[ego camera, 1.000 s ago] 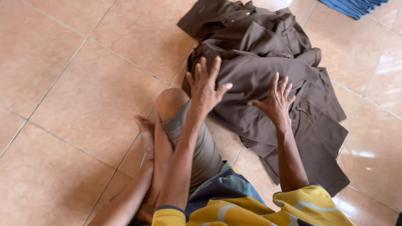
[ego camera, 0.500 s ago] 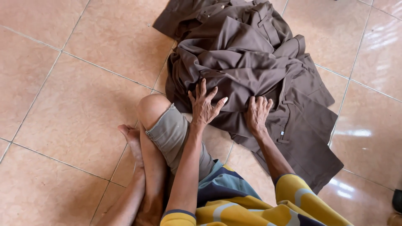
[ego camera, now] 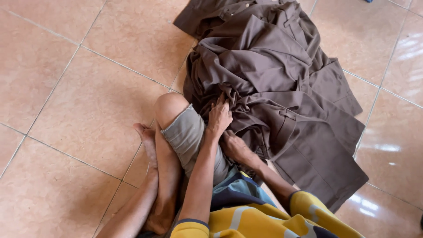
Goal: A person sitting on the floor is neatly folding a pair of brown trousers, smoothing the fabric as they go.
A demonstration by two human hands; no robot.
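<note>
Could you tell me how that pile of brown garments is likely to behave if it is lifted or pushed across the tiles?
The brown garments would probably flop and sag, since they lie in soft folds. They bunch under the left hand, so pushing likely crumples them. On the glossy tile floor they may slide easily.

The fingers (ego camera: 223, 100) of the left hand (ego camera: 219, 117) sink into a fold of the brown clothes (ego camera: 273, 79), so their tips are hidden. The right hand (ego camera: 232, 145) is partly tucked under the cloth at 3 o'clock, and its fingers cannot be seen. The pile is cut off by the top edge at 12 o'clock. A small blue thing (ego camera: 368, 1) there is mostly out of view.
</note>
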